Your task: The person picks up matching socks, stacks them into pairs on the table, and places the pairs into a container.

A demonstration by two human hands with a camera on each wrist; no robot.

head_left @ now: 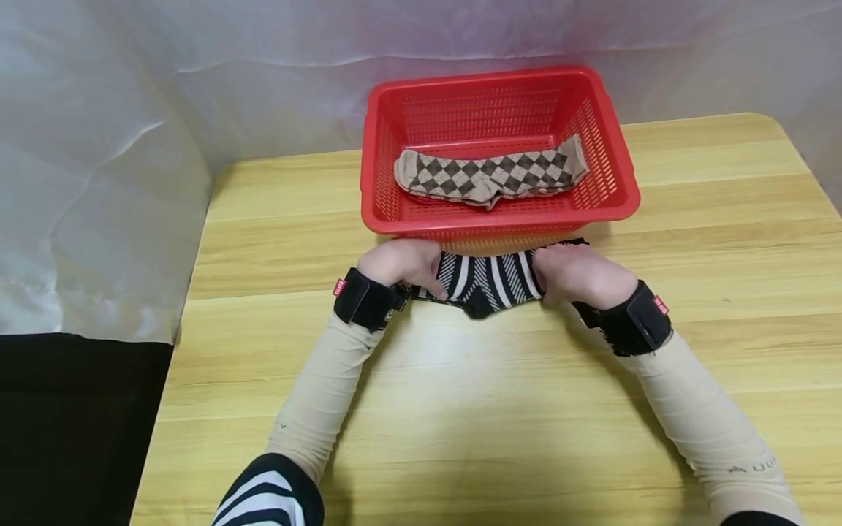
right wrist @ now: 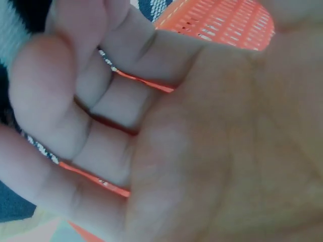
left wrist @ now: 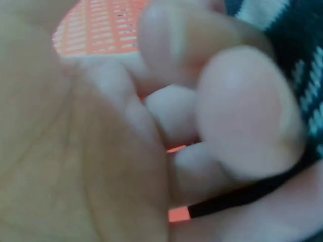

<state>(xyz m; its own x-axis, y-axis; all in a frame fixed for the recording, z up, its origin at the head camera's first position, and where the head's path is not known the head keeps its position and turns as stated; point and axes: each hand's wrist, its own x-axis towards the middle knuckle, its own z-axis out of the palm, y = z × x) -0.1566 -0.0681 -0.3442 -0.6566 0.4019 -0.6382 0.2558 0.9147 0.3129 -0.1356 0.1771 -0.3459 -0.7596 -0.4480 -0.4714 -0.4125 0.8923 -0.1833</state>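
Observation:
A black-and-white striped sock point(head_left: 490, 281) is stretched sideways between the two hands, just in front of the red basket point(head_left: 500, 219). The left hand point(head_left: 408, 264) pinches its left end between thumb and fingers. At the other end the right hand point(head_left: 575, 274) pinches the fabric, and a dark tip of it shows beyond the knuckles. The left wrist view has the thumb point(left wrist: 247, 111) pressed close to the striped knit. In the right wrist view the fingers point(right wrist: 116, 101) curl toward the fabric at the left edge.
Inside the basket lies a beige-and-brown argyle sock point(head_left: 493, 175). The basket stands at the back of the wooden table point(head_left: 473, 424), near a pale cloth backdrop point(head_left: 276, 80). A dark area point(head_left: 79, 424) lies past the table's left edge.

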